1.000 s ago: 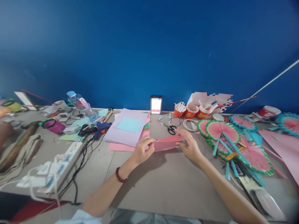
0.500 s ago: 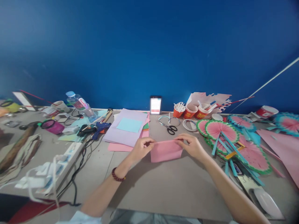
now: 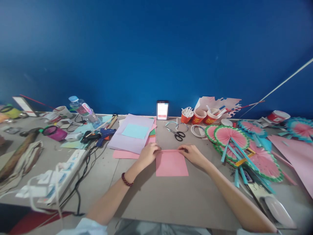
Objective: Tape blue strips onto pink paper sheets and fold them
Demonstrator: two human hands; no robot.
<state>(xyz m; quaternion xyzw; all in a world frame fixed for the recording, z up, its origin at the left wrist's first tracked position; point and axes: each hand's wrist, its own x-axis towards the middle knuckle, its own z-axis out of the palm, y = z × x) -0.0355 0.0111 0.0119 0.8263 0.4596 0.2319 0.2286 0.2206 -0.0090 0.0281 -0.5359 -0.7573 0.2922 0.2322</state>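
Observation:
A pink sheet of paper [image 3: 172,164] lies on the grey table in front of me, a narrow fold running along its far edge. At that edge's left end, my left hand [image 3: 149,153] pinches the paper between thumb and fingers. My right hand [image 3: 193,154] grips the right end of the same fold in a like pinch. Beyond the hands rest black-handled scissors [image 3: 179,135]. Left of them is a stack of coloured paper, a lilac sheet [image 3: 117,138] with a small light-blue sheet [image 3: 134,131] on top.
A phone [image 3: 162,111] stands against the blue wall. Red paper cups [image 3: 199,117] are at the back right, near pleated pink paper fans [image 3: 232,137]. To the left are a glue gun [image 3: 105,134], a tilted bottle [image 3: 85,109], a power strip [image 3: 66,176] and cables.
The pink paper, tilted up before, now lies flatter on the table with more of its face showing. Both hands have lowered slightly and moved closer together, still pinching its far edge.

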